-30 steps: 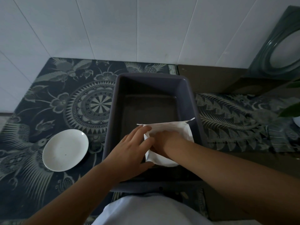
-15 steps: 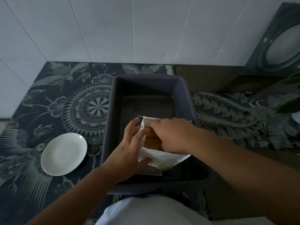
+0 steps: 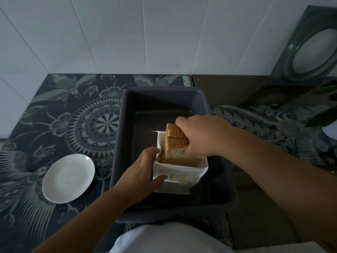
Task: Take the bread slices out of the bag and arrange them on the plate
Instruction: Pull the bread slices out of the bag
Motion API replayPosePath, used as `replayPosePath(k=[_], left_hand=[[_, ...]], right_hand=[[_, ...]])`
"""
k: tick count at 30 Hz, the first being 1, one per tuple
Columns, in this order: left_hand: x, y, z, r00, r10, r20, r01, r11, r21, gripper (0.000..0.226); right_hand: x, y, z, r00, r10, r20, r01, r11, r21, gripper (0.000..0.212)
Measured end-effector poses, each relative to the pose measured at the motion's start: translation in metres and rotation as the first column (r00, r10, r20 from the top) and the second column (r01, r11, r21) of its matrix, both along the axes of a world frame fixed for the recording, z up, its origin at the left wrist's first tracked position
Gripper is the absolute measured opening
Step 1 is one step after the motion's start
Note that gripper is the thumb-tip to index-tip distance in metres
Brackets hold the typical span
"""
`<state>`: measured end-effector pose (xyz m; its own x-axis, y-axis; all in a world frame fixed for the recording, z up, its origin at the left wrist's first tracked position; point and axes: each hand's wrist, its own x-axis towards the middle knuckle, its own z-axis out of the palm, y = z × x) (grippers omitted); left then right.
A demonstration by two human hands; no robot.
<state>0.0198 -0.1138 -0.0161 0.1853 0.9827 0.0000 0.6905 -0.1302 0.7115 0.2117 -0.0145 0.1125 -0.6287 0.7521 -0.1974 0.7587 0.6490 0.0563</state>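
Note:
A white bread bag [image 3: 177, 173] stands open inside a dark grey tub [image 3: 118, 143]. My left hand [image 3: 140, 172] grips the bag's left side and holds it steady. My right hand [image 3: 202, 135] is closed on a stack of several brown-crusted bread slices [image 3: 174, 141], lifted partway out of the bag's mouth. The lower part of the slices is still inside the bag. A round white plate [image 3: 69, 178] lies empty on the patterned cloth, left of the tub.
The tub sits on a dark cloth with bird and mandala patterns [image 3: 54, 115]. A white tiled wall runs behind. A grey frame with an oval opening [image 3: 308, 52] leans at the back right, with green leaves [image 3: 326, 110] below it.
My right hand went from inside the bag to gripping the slices and has pulled them up out of the bag's mouth. My left hand shifted down to hold the bag's side.

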Motion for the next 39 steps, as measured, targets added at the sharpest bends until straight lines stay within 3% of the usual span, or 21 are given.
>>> replayPosePath(k=[6, 10, 15, 18, 20, 22, 24, 27, 29, 32, 39], left_hand=[[-0.001, 0.006, -0.005, 0.995, 0.096, -0.033, -0.1, 0.988, -0.118, 0.019], [-0.002, 0.006, -0.009, 0.993, 0.121, 0.004, -0.12, 0.985, -0.127, 0.01], [-0.001, 0.001, -0.013, 0.99, 0.124, 0.067, -0.105, 0.967, -0.234, 0.02], [-0.007, -0.011, -0.009, 0.959, 0.142, 0.246, -0.066, 0.954, -0.292, 0.053], [-0.016, -0.017, 0.004, 0.872, 0.22, 0.437, -0.064, 0.937, -0.344, 0.089], [-0.027, -0.018, 0.027, 0.784, 0.252, 0.568, -0.101, 0.953, -0.284, 0.106], [-0.034, -0.016, 0.058, 0.759, 0.172, 0.628, -0.12, 0.985, -0.126, 0.104], [-0.036, -0.008, 0.101, 0.839, 0.02, 0.544, -0.09, 0.991, 0.102, 0.106], [-0.035, -0.002, 0.117, 0.845, -0.095, 0.527, 0.008, 0.986, 0.165, 0.105], [-0.036, -0.003, 0.12, 0.782, -0.157, 0.603, 0.09, 0.986, 0.14, 0.101], [-0.042, -0.023, 0.106, 0.655, 0.048, 0.754, 0.007, 0.998, -0.069, 0.079]], right_hand=[[0.001, 0.005, 0.03, 1.0, 0.014, -0.003, -0.014, 0.999, 0.047, 0.04], [-0.001, 0.007, 0.057, 1.0, -0.008, -0.031, 0.009, 0.999, 0.039, 0.042], [-0.005, 0.004, 0.089, 0.998, 0.008, -0.066, -0.003, 0.997, 0.076, 0.048], [-0.01, -0.001, 0.105, 0.997, 0.033, -0.064, -0.028, 0.997, 0.071, 0.05], [-0.016, -0.004, 0.113, 0.997, 0.061, -0.056, -0.059, 0.997, 0.041, 0.05], [-0.023, -0.005, 0.12, 0.995, 0.086, -0.045, -0.086, 0.996, 0.009, 0.051], [-0.031, -0.006, 0.125, 0.993, 0.111, -0.034, -0.112, 0.993, -0.03, 0.052], [-0.045, -0.009, 0.129, 0.989, 0.147, -0.016, -0.148, 0.982, -0.119, 0.051], [-0.055, -0.011, 0.129, 0.985, 0.175, 0.003, -0.172, 0.968, -0.181, 0.051], [-0.068, -0.011, 0.125, 0.981, 0.191, 0.026, -0.175, 0.939, -0.296, 0.056], [-0.1, -0.004, 0.106, 0.964, 0.247, 0.103, -0.172, 0.867, -0.467, 0.055]])
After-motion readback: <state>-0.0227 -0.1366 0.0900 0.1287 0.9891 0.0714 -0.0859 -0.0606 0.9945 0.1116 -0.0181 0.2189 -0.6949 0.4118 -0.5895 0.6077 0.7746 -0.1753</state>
